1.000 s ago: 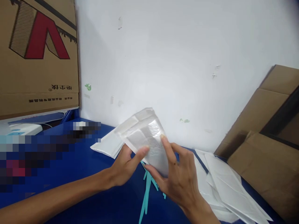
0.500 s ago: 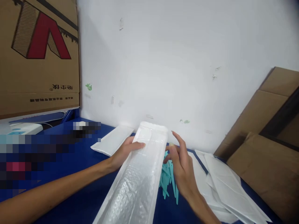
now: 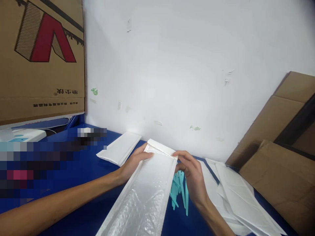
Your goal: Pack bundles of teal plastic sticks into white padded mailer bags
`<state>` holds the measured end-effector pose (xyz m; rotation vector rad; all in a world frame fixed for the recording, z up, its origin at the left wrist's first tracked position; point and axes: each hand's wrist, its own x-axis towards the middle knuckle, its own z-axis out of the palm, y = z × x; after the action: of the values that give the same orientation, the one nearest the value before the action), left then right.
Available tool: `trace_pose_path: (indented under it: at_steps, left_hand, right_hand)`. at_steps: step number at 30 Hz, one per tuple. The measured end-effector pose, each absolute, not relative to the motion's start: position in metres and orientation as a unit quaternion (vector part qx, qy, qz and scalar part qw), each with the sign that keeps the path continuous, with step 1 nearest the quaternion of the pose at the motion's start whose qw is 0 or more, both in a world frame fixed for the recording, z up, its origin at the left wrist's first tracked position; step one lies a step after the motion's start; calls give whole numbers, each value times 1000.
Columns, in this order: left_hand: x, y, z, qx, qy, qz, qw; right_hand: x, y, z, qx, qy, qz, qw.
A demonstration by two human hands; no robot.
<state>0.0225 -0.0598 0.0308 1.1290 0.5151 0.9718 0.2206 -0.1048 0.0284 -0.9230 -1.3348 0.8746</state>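
A long white bubble mailer (image 3: 145,190) slants up from the bottom edge of the view, its top flap folded down toward me. My left hand (image 3: 134,164) is closed on its upper left side, thumb on the front and fingers behind. At the upper right corner, my right hand (image 3: 192,173) pinches the end of the folded flap (image 3: 161,147). Beneath that hand a heap of thin teal strips (image 3: 180,190) lies on the blue table (image 3: 83,173), partly hidden by the mailer and the hand.
More white mailers (image 3: 236,193) lie overlapping at the right. Another pile of white mailers (image 3: 120,147) lies at the back left, near the white wall (image 3: 172,65). Cardboard (image 3: 280,164) leans at the right; a large printed carton (image 3: 49,75) stands at the left. A blurred patch covers the far left.
The mailer's flap was standing up and is now folded down toward me. My right hand has moved from beside the mailer onto the flap's right end. My left hand keeps its grip.
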Motion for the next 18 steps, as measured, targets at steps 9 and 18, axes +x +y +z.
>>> trace_pose_path:
  at_steps: [9,18]
  left_hand:
    - [17,-64,31,576,239,440,646]
    - [16,-55,27,583,265,453,620]
  right_hand:
    - [225,-102,25,-387,-576,367,619]
    - [221,-106,23,-388,-604,309,623]
